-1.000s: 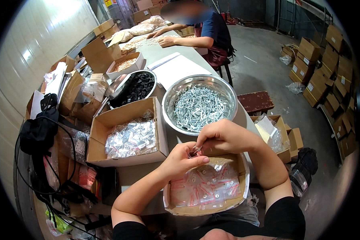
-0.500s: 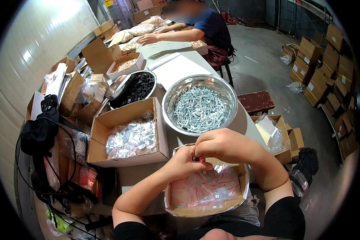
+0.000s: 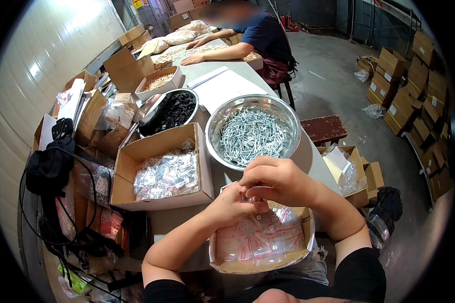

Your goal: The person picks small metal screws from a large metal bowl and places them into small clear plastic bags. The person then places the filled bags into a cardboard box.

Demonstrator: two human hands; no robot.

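My left hand and my right hand meet just above a shallow cardboard box. Flat clear zip bags with red strips fill that box. A glint of clear plastic between my left thumb and fingers looks like one small plastic bag. Over its top my right hand is bent, with its fingers pinched together; whatever they hold is hidden. Directly beyond my hands stands a steel bowl heaped with silver screws.
Left of my hands, a cardboard box holds packed clear bags. Behind it are a bowl of black parts and a box of tan pieces. A co-worker sits at the table's far end. A stool and cartons stand right.
My right hand has risen slightly and shifted a little left, its fingers curling over my left hand. The co-worker's hands have moved apart and lower on the table.
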